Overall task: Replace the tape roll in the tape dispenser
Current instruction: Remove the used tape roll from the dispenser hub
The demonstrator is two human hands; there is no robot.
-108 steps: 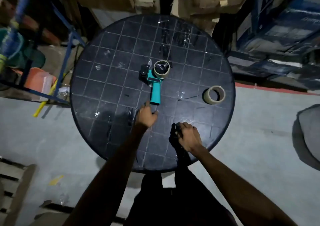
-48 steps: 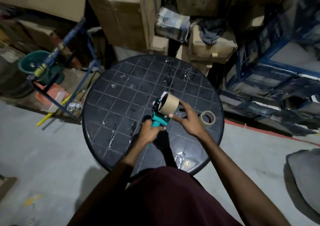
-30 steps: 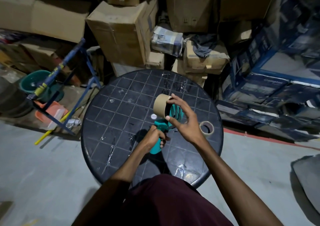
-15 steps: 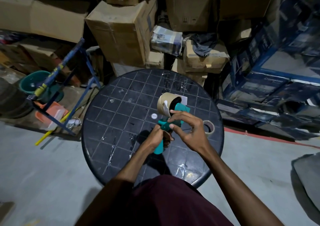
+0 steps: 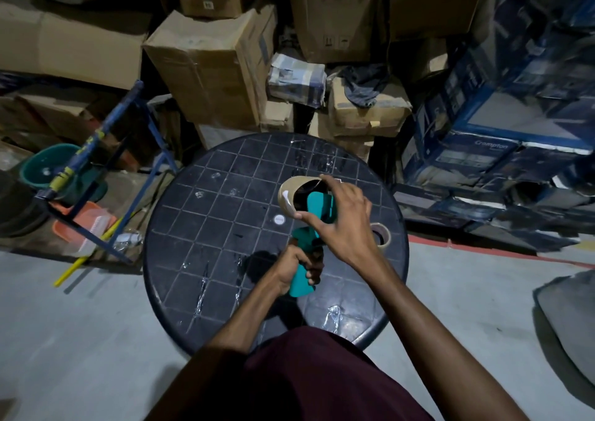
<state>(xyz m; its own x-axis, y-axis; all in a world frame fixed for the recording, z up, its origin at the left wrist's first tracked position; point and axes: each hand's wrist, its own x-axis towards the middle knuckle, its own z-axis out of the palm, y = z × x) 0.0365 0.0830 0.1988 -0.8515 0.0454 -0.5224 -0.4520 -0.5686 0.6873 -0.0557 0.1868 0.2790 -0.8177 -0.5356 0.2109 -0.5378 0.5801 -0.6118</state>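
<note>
- My left hand (image 5: 291,267) grips the teal tape dispenser (image 5: 306,250) by its handle, above the bench (image 5: 206,227).
- My right hand (image 5: 343,224) pinches the brown roll (image 5: 288,195) at its head.
- A second roll (image 5: 381,235) lies on the bench.

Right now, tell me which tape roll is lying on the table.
The tape roll near the table's right edge, partly behind the right hand. The other roll is held up at the teal dispenser.

spare roll (image 5: 380,234) on table (image 5: 206,227), boxes (image 5: 212,63) behind
</note>
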